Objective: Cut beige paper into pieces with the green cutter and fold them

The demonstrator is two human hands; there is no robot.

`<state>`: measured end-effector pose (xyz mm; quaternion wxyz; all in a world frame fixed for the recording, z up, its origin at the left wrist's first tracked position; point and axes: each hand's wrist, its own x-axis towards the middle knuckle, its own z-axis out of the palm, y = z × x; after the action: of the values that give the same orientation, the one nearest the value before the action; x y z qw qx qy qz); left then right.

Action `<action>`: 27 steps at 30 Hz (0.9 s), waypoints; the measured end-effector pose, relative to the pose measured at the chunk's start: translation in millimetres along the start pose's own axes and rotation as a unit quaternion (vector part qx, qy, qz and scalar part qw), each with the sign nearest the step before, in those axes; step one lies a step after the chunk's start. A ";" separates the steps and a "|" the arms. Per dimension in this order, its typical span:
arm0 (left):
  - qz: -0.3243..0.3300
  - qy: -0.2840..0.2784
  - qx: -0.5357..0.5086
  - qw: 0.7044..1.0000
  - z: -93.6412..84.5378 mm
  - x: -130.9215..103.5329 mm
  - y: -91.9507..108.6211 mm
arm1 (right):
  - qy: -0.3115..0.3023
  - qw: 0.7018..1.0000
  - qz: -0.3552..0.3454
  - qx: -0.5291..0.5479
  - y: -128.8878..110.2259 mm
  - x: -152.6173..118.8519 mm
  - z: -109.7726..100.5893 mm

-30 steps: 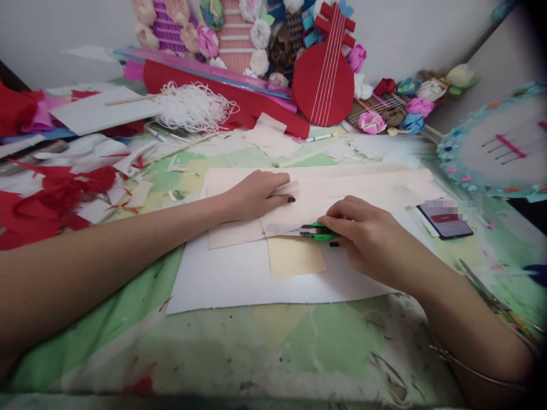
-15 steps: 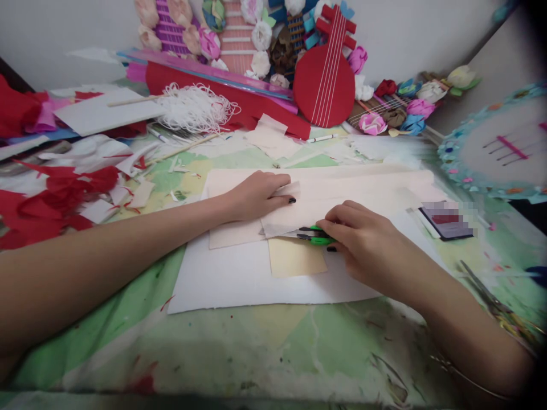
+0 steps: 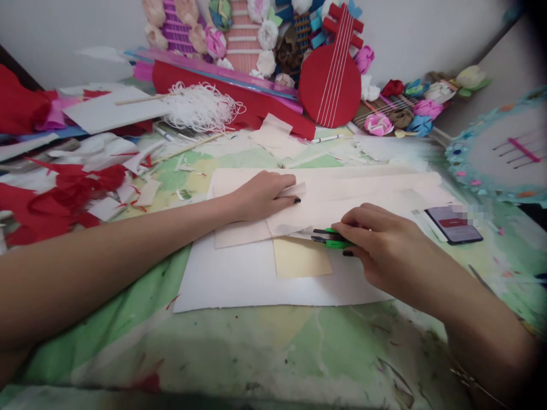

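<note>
My left hand (image 3: 267, 196) rests on the pale cream crepe paper (image 3: 363, 191), thumb and fingers pinching a folded bit of it. My right hand (image 3: 371, 245) grips scissors (image 3: 335, 238) with green and black handles. Their blades lie at the paper's lower edge and are partly hidden by it. Below the blades, a small yellowish paper square (image 3: 303, 259) shows on the white board (image 3: 231, 285). The crepe paper covers the upper part of this board.
Red scraps (image 3: 72, 188) and a heap of white string (image 3: 200, 105) lie at the left. A red paper lute (image 3: 331, 88) leans at the back, with paper flowers (image 3: 378, 124) beside it. A phone (image 3: 455, 224) lies at the right, near a decorated round fan-like piece (image 3: 508, 148).
My right hand has drawn the scissors a little to the right along the paper's edge. My left hand stays on the paper. The whole view has shifted slightly.
</note>
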<state>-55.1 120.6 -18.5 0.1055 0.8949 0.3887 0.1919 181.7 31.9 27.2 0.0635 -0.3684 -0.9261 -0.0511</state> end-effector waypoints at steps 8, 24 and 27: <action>-0.002 0.009 -0.012 1.000 0.4 -0.3 -1.4 | 0.002 1.000 0.000 0.018 -2.0 8.2 11.1; 0.001 0.008 -0.001 1.000 2.1 -0.1 -3.1 | -0.018 1.000 0.000 0.002 -8.1 11.7 8.3; 0.003 0.003 0.002 1.000 1.2 0.0 -2.7 | -0.028 1.000 0.002 -0.001 -8.1 9.8 5.0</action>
<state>-56.4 122.4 -20.5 0.1019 0.8958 0.3867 0.1940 168.7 33.4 23.4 0.0377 -0.3719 -0.9266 -0.0413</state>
